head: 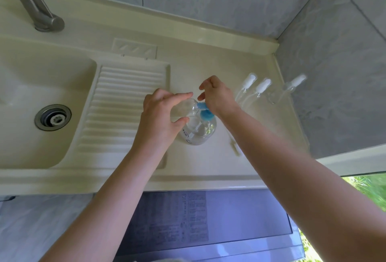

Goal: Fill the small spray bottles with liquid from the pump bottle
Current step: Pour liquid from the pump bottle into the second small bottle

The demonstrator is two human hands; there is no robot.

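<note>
Left hand (160,113) gripping a small clear spray bottle (183,110), tipped sideways with its mouth at the blue nozzle. Right hand (217,96) curled over the pump bottle (198,130) head, mid-counter (208,69). Three capped spray bottles (261,90) lying near the counter's right edge.

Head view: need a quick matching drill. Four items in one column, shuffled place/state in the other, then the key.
Items
1. small clear bottle
2. pump bottle
3. sink drain
4. faucet

Place or state
A. at the bottom of the sink basin, far left
B. standing on the counter, blue pump head on top, under the right hand
C. held tilted in the left hand, mouth at the blue nozzle
D. mounted on the back ledge, top left

Pairs: 1-C, 2-B, 3-A, 4-D
</note>
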